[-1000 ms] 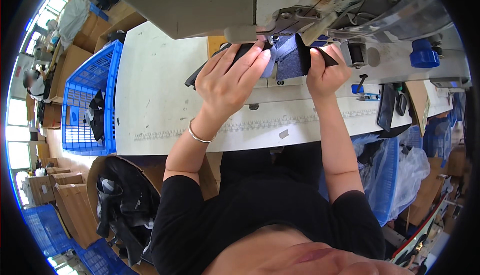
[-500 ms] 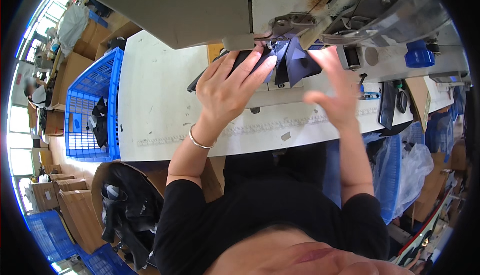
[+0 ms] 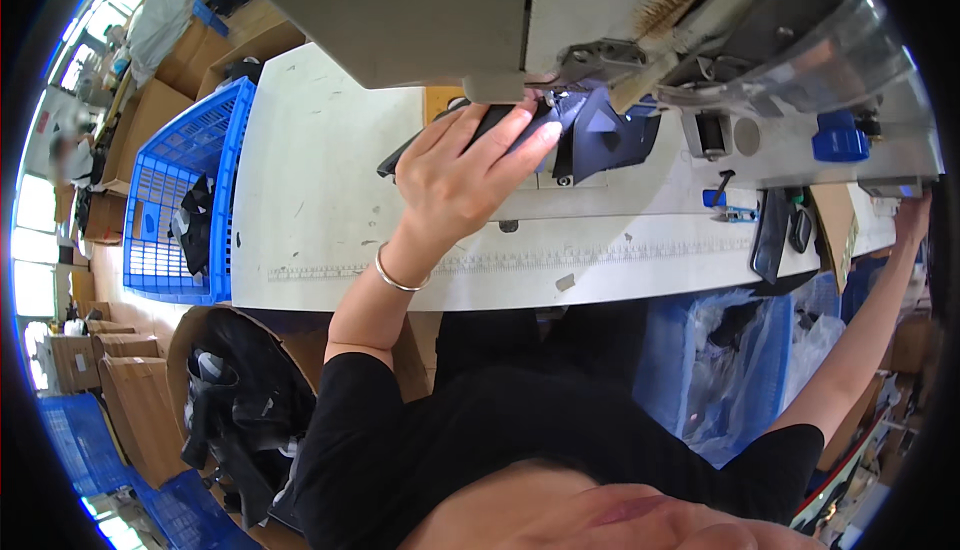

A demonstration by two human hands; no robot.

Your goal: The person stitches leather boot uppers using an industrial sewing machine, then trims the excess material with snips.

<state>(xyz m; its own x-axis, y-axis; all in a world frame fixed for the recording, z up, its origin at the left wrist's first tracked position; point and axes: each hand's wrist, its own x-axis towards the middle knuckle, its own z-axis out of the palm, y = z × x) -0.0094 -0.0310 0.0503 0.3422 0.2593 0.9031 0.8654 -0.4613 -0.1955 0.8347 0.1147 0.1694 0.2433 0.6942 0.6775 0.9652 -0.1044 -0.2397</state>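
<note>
My left hand (image 3: pixel 450 175), a bangle on its wrist, lies over a black, sheet-like piece (image 3: pixel 402 157) beneath the sewing machine head (image 3: pixel 400 20). Its fingers curve over the piece and hold it, their tips close to the lit needle area. Angular dark flaps (image 3: pixel 612 140) of the work stand up to the right of that area. Far to the right, my right hand (image 3: pixel 912 218) reaches the machine's end, by the table's right edge; its fingers are mostly hidden there.
A blue crate (image 3: pixel 235 190) with dark pieces stands left of the white table (image 3: pixel 320 200). Below it is a carton of black material (image 3: pixel 245 390). Small snips (image 3: pixel 738 214) and a dark phone-like slab (image 3: pixel 769 235) lie at right. A plastic-lined blue bin (image 3: pixel 670 360) sits under the table.
My right hand has left the space beside the flaps and swung out to the far right end of the machine. My left hand stays on the work.
</note>
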